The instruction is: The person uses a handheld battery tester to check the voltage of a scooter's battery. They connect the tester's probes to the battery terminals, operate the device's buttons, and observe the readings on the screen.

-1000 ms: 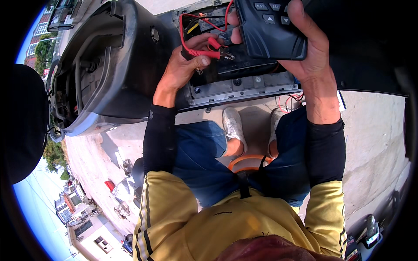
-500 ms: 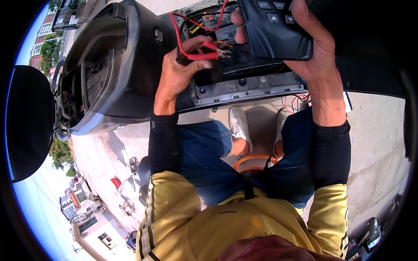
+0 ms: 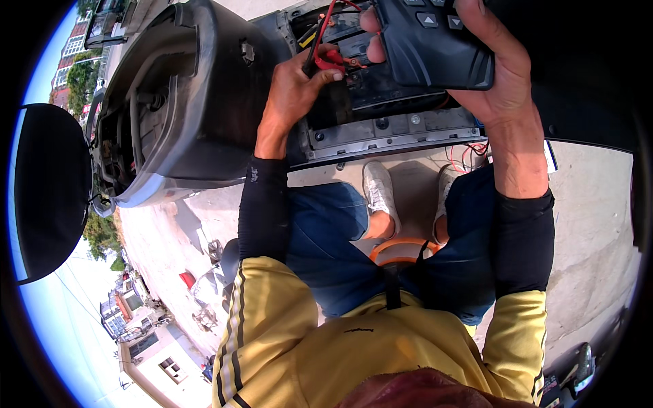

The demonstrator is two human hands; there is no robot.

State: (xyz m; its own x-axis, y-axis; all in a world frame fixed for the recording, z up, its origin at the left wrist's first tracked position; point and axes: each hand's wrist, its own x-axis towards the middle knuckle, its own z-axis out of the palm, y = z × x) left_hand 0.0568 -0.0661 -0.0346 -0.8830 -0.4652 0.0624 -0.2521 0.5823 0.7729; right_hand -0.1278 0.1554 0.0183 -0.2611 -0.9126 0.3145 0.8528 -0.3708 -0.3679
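Observation:
My left hand (image 3: 294, 92) is closed around a red alligator clip (image 3: 330, 60), thumb and fingers on its handles. The clip's tip is beside an orange-copper terminal lug (image 3: 355, 62) over the vehicle's open battery compartment (image 3: 381, 102); whether its jaws touch the lug I cannot tell. A red cable (image 3: 317, 37) and a black one run up from that hand. Up at the right, my right hand (image 3: 500, 81) grips a black handheld battery tester (image 3: 435, 58) with arrow buttons, thumb on its right side and fingertips at its left edge. The tester's upper part is out of view.
A metal edge strip (image 3: 381, 139) borders the compartment's near side. On the left stand a large dark body panel (image 3: 211, 102) and a black mirror (image 3: 51, 194). Red and black wires (image 3: 469, 156) hang below the strip, near my shoes (image 3: 381, 194). An orange ring-shaped frame (image 3: 401, 248) is between my legs.
My left hand has moved up and right, turning the red clip toward the copper lug; its bare jaws no longer show clearly. The tester has shifted slightly up and right with my right hand.

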